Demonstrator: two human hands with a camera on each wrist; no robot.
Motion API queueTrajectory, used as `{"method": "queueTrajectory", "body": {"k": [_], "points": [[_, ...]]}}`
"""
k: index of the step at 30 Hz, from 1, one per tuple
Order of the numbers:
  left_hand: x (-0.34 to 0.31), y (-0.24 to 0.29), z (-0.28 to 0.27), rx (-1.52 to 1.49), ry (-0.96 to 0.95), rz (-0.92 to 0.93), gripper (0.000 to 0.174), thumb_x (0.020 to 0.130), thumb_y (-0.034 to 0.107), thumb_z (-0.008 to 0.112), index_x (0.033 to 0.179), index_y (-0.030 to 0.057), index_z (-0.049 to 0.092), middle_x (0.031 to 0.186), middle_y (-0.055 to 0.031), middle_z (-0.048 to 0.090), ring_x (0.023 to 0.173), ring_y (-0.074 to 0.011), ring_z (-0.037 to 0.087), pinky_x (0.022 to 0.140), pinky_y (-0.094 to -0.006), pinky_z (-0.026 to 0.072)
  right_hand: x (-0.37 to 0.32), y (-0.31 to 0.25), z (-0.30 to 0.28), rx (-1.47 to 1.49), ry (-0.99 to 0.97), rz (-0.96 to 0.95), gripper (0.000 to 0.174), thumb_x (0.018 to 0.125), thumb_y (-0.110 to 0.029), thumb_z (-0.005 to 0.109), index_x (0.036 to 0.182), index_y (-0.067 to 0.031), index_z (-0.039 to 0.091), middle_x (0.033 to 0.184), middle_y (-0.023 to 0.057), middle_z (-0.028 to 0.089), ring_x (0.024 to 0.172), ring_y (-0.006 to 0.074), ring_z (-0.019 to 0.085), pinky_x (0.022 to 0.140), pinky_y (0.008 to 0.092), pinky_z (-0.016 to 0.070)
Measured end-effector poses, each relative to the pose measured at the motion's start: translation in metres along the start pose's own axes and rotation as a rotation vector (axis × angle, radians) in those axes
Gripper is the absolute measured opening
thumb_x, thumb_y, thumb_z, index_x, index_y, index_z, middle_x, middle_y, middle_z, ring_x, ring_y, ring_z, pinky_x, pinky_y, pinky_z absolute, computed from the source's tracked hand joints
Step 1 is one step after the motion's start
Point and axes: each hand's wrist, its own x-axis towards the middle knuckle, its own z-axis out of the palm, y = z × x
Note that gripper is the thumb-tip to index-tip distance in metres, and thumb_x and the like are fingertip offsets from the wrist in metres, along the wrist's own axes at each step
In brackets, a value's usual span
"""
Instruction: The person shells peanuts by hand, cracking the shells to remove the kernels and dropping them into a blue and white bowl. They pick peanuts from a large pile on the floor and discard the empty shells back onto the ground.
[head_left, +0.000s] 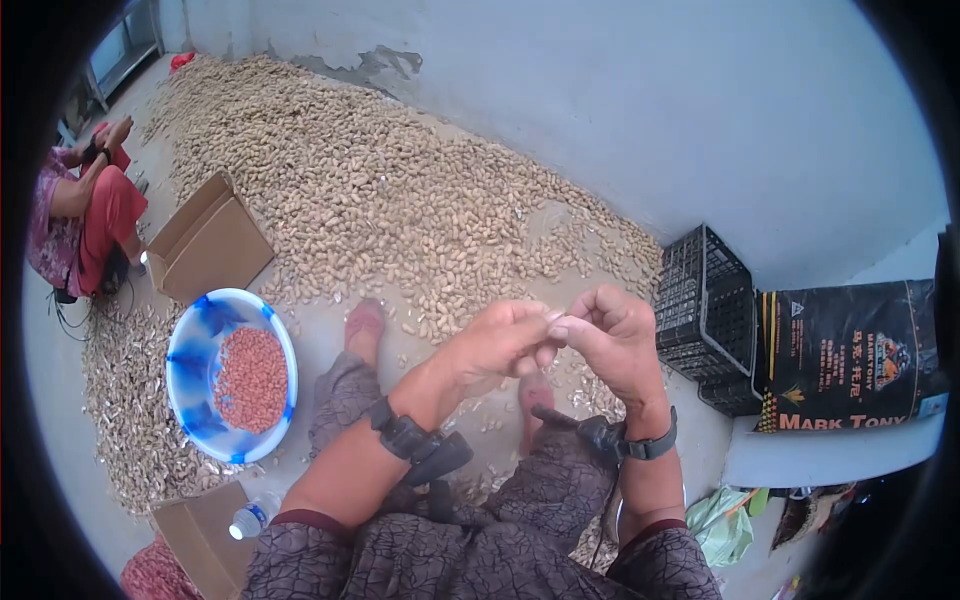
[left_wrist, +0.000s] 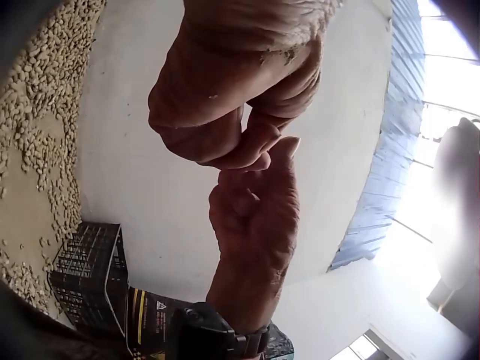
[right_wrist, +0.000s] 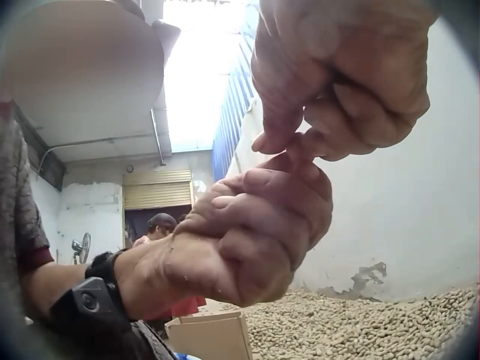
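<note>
My left hand [head_left: 500, 342] and right hand [head_left: 617, 340] meet fingertip to fingertip in front of me, above the knees. Thumbs and curled fingers of both pinch a small thing, which the fingertips hide almost wholly. Seen from the left wrist, the left hand [left_wrist: 240, 82] is over the right hand [left_wrist: 255, 225], their tips together. In the right wrist view the right hand [right_wrist: 341, 82] comes down onto the thumb side of the left hand [right_wrist: 247, 232]. A big heap of unshelled peanuts [head_left: 370, 190] spreads over the floor beyond them.
To the left, a blue-and-white basin [head_left: 190, 375] holds shelled peanut kernels [head_left: 250, 380]. Empty shells [head_left: 130, 420] lie around it. Cardboard boxes [head_left: 212, 240], a bottle [head_left: 255, 515], black crates [head_left: 705, 305] and a black sack [head_left: 850, 355] surround me. Another person [head_left: 90, 210] sits far left.
</note>
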Motion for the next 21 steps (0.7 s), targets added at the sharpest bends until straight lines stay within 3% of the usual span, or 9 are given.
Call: {"method": "queueTrajectory", "body": {"k": [7,9,16,20,21], "points": [[-0.007,0.017,-0.002,-0.091,-0.03,0.161,0.031,0.088,0.033,0.047,0.081,0.0033,0.054,0.061,0.0011,0.048,0.046,-0.0013,0.037,0.039,-0.0134,0.0262,0.005,-0.02,0.011,0.126,-0.099,-0.062,0.013,0.072,0.0,0.062,0.083,0.0033,0.055,0.067,0.0033,0.058,0.063,0.0067,0.057,0.052,0.0163,0.0423],[-0.009,0.019,-0.001,-0.097,-0.013,0.184,0.032,0.089,0.032,0.045,0.085,0.0019,0.055,0.061,0.0015,0.048,0.046,-0.0009,0.036,0.039,-0.0131,0.0269,0.004,-0.036,0.013,0.201,-0.135,0.05,0.017,0.073,0.004,0.059,0.09,0.0051,0.055,0.072,0.0059,0.06,0.065,0.0096,0.059,0.054,0.0176,0.0444],[-0.008,0.018,0.0,-0.064,0.027,0.207,0.03,0.089,0.03,0.046,0.084,0.0021,0.055,0.057,0.0015,0.049,0.041,-0.0013,0.038,0.037,-0.0123,0.0289,0.005,-0.023,0.018,0.255,-0.097,0.046,0.01,0.074,0.005,0.057,0.084,0.0056,0.055,0.072,0.0093,0.061,0.065,0.0119,0.06,0.057,0.0201,0.0473],[-0.008,0.017,-0.001,0.027,0.093,0.208,0.032,0.089,0.033,0.046,0.083,0.0027,0.056,0.057,0.0018,0.049,0.042,-0.0014,0.038,0.037,-0.0129,0.0288,0.003,-0.007,0.025,0.124,0.027,-0.107,0.004,0.073,0.006,0.058,0.076,0.0032,0.056,0.068,0.0075,0.061,0.062,0.0099,0.058,0.053,0.0202,0.0452],[-0.007,0.019,-0.003,0.171,0.121,0.208,0.032,0.089,0.033,0.045,0.082,0.0028,0.056,0.057,0.002,0.048,0.043,-0.0013,0.038,0.038,-0.0136,0.029,0.003,-0.003,0.027,0.069,0.063,-0.162,0.004,0.073,0.006,0.058,0.073,0.0025,0.056,0.067,0.0067,0.06,0.061,0.0092,0.058,0.052,0.0202,0.0446]]}}
